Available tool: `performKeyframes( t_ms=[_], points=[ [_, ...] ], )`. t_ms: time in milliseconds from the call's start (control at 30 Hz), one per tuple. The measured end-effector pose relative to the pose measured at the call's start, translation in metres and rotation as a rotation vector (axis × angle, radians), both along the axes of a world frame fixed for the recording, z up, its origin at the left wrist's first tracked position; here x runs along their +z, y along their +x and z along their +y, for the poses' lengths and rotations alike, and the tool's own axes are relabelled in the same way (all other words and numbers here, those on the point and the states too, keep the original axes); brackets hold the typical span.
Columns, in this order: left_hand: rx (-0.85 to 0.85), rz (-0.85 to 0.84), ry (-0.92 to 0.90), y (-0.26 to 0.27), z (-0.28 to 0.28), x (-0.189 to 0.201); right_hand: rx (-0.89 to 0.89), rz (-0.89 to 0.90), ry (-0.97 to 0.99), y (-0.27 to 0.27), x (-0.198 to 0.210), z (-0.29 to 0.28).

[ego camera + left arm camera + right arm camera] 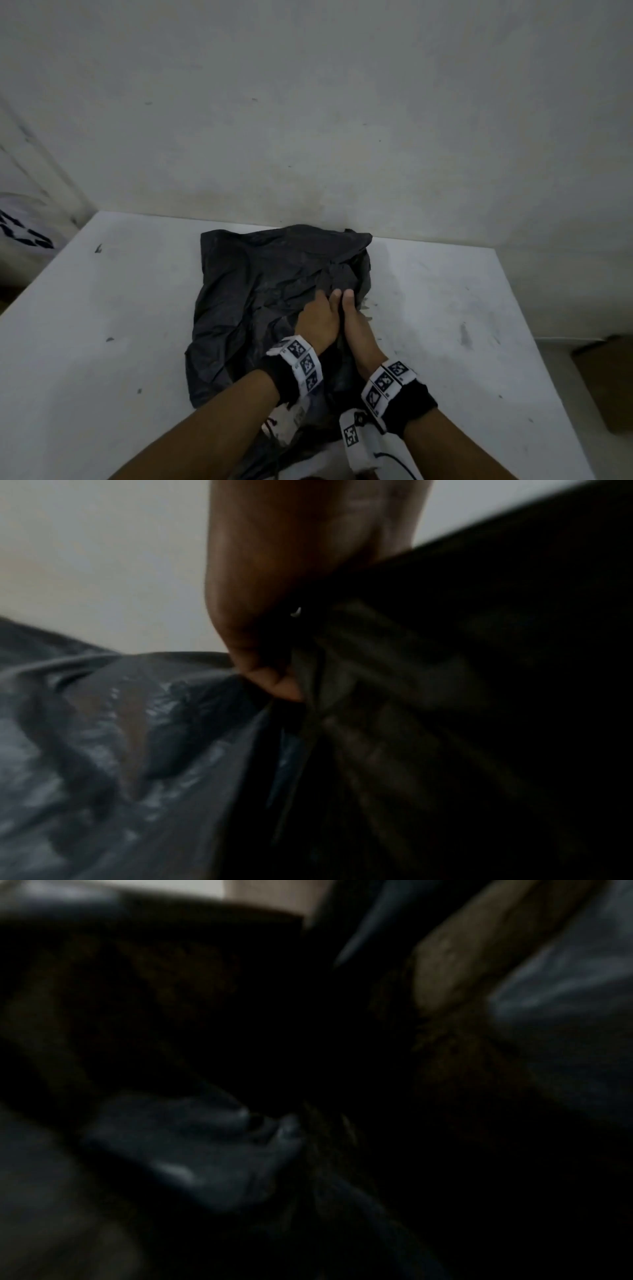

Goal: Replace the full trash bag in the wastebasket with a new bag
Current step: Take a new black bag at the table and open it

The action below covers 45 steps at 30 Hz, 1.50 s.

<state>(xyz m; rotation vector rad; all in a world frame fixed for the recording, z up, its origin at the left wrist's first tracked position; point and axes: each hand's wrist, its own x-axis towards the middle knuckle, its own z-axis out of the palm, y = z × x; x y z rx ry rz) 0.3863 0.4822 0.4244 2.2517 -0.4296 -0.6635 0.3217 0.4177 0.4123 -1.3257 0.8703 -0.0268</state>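
Note:
A crumpled black trash bag (267, 281) lies flat on the white table (120, 308), its far edge against the wall. My left hand (317, 317) and right hand (354, 325) sit side by side on the bag's right half, thumbs on top and the other fingers tucked into its folds. In the left wrist view the left hand (274, 588) pinches a fold of the glossy bag (103, 737). The right wrist view is dark and blurred. It shows a finger (455, 969) pressed against the bag's plastic (192, 1150). No wastebasket is in view.
A stained white wall (342, 120) stands right behind the table. A white object with black print (24, 226) sits off the table's left edge. A brown cardboard box (609, 377) is on the floor to the right.

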Motion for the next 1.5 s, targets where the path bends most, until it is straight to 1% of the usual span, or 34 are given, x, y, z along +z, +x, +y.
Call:
performKeyframes(
  t_ms=[33,67,133,233,333,400,500,600,667,733,800,867,1000,1067,1100,1167,1233,1267,1300,1333,1400,1433,1500],
  points=[
    [-0.032,-0.091,0.005,-0.002,0.001,0.002,-0.006,0.008,-0.083,0.001,0.007,-0.002],
    [-0.06,-0.145,0.012,-0.002,0.003,0.003,-0.006,0.012,-0.153,0.0,0.012,-0.005],
    [-0.079,-0.193,0.0,0.001,0.008,0.007,-0.016,0.014,-0.269,-0.001,0.013,-0.013],
    [-0.027,-0.207,-0.083,0.01,0.018,0.021,-0.073,-0.011,-0.369,-0.005,0.014,-0.028],
    [0.037,-0.146,-0.148,0.022,0.032,0.033,-0.168,-0.033,-0.392,-0.011,0.017,-0.051],
    [0.115,-0.136,-0.162,0.039,0.044,0.034,-0.26,0.02,-0.428,-0.016,0.014,-0.072],
    [0.302,-0.103,-0.107,0.071,0.071,0.025,-0.443,0.081,-0.409,-0.028,0.007,-0.106],
    [0.439,-0.037,-0.03,0.096,0.107,0.012,-0.521,0.165,-0.444,-0.041,0.004,-0.125],
    [0.493,0.006,0.028,0.107,0.128,0.001,-0.492,0.219,-0.466,-0.05,0.001,-0.13],
    [0.509,0.068,0.04,0.107,0.14,-0.008,-0.444,0.244,-0.468,-0.054,-0.009,-0.131],
    [0.5,0.106,-0.024,0.102,0.141,-0.014,-0.409,0.274,-0.42,-0.055,-0.017,-0.127],
    [0.519,0.122,-0.14,0.092,0.136,-0.012,-0.359,0.268,-0.414,-0.049,-0.017,-0.117],
    [0.531,0.198,-0.292,0.07,0.111,0.011,-0.185,0.179,-0.5,-0.035,0.003,-0.09],
    [0.514,0.246,-0.368,0.062,0.094,0.022,-0.089,0.046,-0.417,-0.026,0.021,-0.073],
    [0.481,0.271,-0.392,0.058,0.084,0.028,-0.034,-0.032,-0.337,-0.021,0.028,-0.064],
    [0.389,0.313,-0.443,0.048,0.065,0.034,0.078,-0.121,-0.189,-0.009,0.041,-0.047],
    [0.242,0.316,-0.494,0.037,0.047,0.035,0.197,-0.175,-0.127,0.002,0.046,-0.029],
    [0.171,0.312,-0.517,0.032,0.041,0.035,0.254,-0.199,-0.155,0.006,0.045,-0.022],
    [0.121,0.313,-0.516,0.029,0.037,0.033,0.308,-0.216,-0.224,0.008,0.044,-0.016],
    [0.09,0.301,-0.503,0.025,0.034,0.034,0.344,-0.192,-0.319,0.008,0.042,-0.013],
    [0.088,0.203,-0.454,0.026,0.035,0.03,0.338,-0.124,-0.464,0.005,0.039,-0.016],
    [0.106,0.155,-0.417,0.028,0.038,0.029,0.286,-0.075,-0.5,0.002,0.036,-0.022],
    [0.172,0.058,-0.335,0.041,0.05,0.022,0.109,-0.005,-0.455,-0.005,0.031,-0.039]
  ],
)
